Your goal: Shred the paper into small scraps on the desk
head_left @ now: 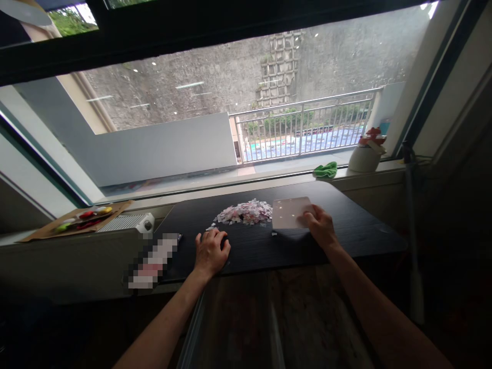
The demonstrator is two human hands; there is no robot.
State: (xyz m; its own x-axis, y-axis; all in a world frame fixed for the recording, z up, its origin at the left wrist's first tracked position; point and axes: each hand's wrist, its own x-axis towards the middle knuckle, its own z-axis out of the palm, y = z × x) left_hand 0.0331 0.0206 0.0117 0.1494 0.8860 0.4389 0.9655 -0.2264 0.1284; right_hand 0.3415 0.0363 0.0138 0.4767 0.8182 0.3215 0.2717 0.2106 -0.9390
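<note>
Two bare hands, well apart: left hand [211, 251] at seven o'clock from the heap of paper scraps [248, 211], palm down on or just over the black tabletop [246, 253], fingers bent and parted, just beside a few stray bits [210, 226]; touching them or not, cannot tell. At eight, a blurred-out slab [156, 261] by the tabletop's left edge. At four, right hand [322, 225], thumb and fingers clamped on a thin pale card [288, 212]. Card at three, left edge close against the heap, contact unclear. Heap white and pinkish, on the tabletop's far half. At nine, a white slatted box [132, 223] with a knob [148, 225], then a cardboard sheet [42, 232] under coloured things [87, 213]. At two, on the sill [342, 178], a crumpled green cloth [326, 169] and a white bottle [363, 159] with a red top [372, 135]. Outside, a metal railing [302, 129] at one, a grey stone wall [215, 82] at twelve.
</note>
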